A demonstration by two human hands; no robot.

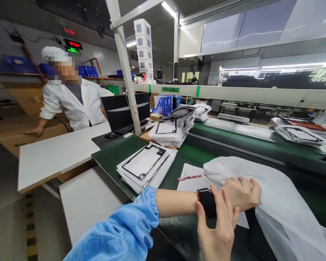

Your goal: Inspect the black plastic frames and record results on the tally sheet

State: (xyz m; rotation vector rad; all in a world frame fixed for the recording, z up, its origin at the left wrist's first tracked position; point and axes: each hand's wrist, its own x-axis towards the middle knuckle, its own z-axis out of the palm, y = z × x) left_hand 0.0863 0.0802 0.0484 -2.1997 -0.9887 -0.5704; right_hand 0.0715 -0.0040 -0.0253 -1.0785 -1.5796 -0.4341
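My left arm in a blue sleeve reaches across the green bench (111, 156). My left hand (243, 194) is curled into a fist, its fingers closed over the edge of a large white sheet (277, 195) lying on the bench. A black watch (207, 202) sits on my left wrist. My right hand (217, 228) comes up from below, with the thumb and fingers pinched round the watch.
A paper form (191, 181) with a red pen (189, 177) lies beside my wrist. Stacks of white sheets with black frames (145, 165) stand to the left and further back (170, 130). A person in a white coat (70, 103) leans on cardboard boxes at far left. A monitor (125, 108) stands behind.
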